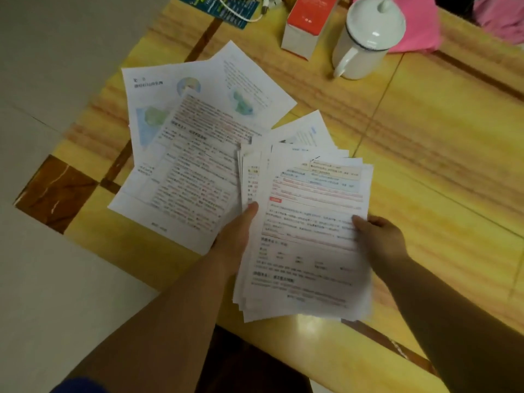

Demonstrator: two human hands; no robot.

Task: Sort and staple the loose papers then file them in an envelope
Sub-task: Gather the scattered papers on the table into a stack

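A stack of printed sheets (306, 245) is held above the near edge of the yellow table (425, 194). My left hand (236, 236) grips its left edge, thumb lying on top of the sheets. My right hand (380, 236) pinches the right edge of the top sheet. Several loose papers (192, 154) lie fanned on the table to the left and behind, some with coloured map pictures (241, 102), some with dense text. No stapler or envelope is in view.
A white lidded mug (365, 38) stands at the back, a red and white box (307, 24) to its left. Pink cloth (419, 26) lies at the back right. A dark booklet with a white cable (226, 8) sits at the back left. The floor is pale tile on the left.
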